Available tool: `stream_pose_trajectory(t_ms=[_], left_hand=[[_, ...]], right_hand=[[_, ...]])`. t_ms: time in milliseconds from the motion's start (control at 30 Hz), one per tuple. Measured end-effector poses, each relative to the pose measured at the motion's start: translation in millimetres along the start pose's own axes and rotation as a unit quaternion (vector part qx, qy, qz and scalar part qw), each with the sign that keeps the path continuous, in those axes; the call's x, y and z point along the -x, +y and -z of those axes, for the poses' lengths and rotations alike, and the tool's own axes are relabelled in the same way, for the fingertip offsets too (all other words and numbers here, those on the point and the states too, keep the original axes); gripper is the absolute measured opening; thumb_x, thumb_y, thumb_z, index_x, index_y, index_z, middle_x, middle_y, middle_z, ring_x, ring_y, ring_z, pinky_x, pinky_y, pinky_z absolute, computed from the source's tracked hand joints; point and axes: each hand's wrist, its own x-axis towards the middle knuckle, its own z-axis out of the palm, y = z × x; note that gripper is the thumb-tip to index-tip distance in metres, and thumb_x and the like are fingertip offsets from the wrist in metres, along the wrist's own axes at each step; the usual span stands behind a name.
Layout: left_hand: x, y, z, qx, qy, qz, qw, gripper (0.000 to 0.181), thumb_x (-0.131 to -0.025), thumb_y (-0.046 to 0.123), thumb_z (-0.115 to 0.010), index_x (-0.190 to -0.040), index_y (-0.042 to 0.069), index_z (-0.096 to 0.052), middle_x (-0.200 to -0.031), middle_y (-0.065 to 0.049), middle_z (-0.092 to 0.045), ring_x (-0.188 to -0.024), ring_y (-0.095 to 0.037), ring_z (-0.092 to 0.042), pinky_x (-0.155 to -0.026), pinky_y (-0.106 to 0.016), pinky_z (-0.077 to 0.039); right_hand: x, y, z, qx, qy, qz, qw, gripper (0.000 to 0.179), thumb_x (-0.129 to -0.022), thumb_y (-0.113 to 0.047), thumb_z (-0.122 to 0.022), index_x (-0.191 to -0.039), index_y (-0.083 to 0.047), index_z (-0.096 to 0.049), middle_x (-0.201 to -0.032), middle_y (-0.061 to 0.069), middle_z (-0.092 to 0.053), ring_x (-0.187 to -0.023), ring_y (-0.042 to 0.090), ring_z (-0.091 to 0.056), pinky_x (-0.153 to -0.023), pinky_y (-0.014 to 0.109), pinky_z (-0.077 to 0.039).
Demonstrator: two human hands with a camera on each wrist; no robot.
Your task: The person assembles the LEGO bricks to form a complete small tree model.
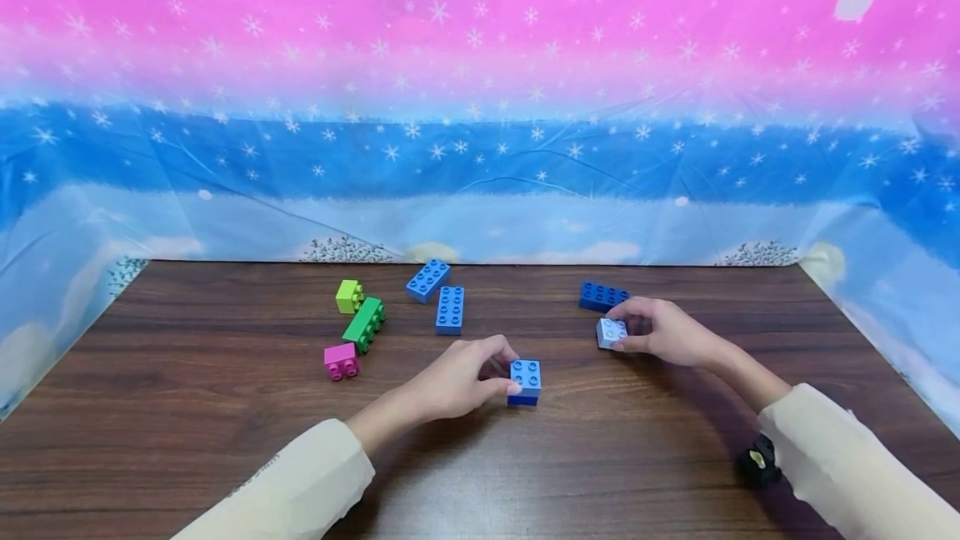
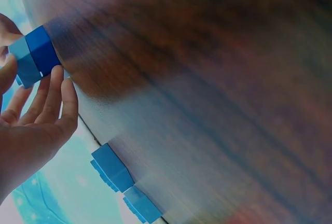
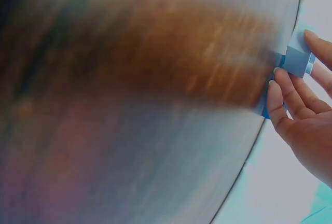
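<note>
Your left hand (image 1: 467, 380) pinches an already stacked blue pair (image 1: 525, 390), lower centre; your right hand (image 1: 666, 333) pinches a pale brick (image 1: 606, 335), centre right; six bricks (image 1: 450, 312) seem unjoined.

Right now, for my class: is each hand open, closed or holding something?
Left hand: holding the square plastic brick stack, light blue on dark blue.
Right hand: holding the pale-blue square plastic brick.

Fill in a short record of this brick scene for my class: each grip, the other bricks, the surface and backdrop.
Left grip: holds two-brick stack, lighter blue over dark blue
Right grip: pinches pale blue brick
Behind it: dark blue brick
Left side: lime brick, green brick, pink brick
Beyond left grip: two blue bricks
Surface: brown tabletop
Backdrop: snowflake-patterned cloth
</note>
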Motion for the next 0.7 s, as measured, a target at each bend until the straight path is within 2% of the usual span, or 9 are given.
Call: stream_pose_trajectory(t_ms=[267,567,700], left_hand=[[0.3,0.5,-0.2,0.004,0.0,0.001,1.0,0.019,-0.088,0.017,-0.061,-0.103,0.007,-0.056,-0.097,-0.005,-0.063,-0.092,-0.017,-0.058,-0.079,-0.033,-0.048],[0.9,1.4,1.1,0.004,-0.001,0.006,1.0,0.02,-0.088,0.019,-0.062,-0.103,0.007,-0.056,-0.098,-0.005,-0.062,-0.093,-0.018,-0.058,-0.08,-0.034,-0.048],[1.1,1.9,1.5,0.005,-0.003,0.004,1.0,0.021,-0.088,0.02,-0.062,-0.103,0.007,-0.056,-0.097,-0.004,-0.062,-0.091,-0.017,-0.058,-0.079,-0.033,-0.048]], right_hand=[[2.6,-20,2,-0.02,-0.005,0.045,0.9988,0.034,-0.083,-0.02,-0.068,-0.114,-0.008,-0.059,-0.096,0.002,-0.059,-0.079,0.015,-0.055,-0.065,0.03,-0.047],[2.8,-55,-2,-0.026,-0.021,0.104,0.994,0.032,-0.085,-0.023,-0.066,-0.114,-0.011,-0.059,-0.095,-0.002,-0.058,-0.08,0.012,-0.054,-0.068,0.028,-0.048],[1.0,-65,-7,-0.046,-0.031,0.101,0.9933,0.033,-0.085,-0.022,-0.066,-0.114,-0.011,-0.058,-0.094,-0.002,-0.058,-0.082,0.013,-0.055,-0.071,0.028,-0.049]])
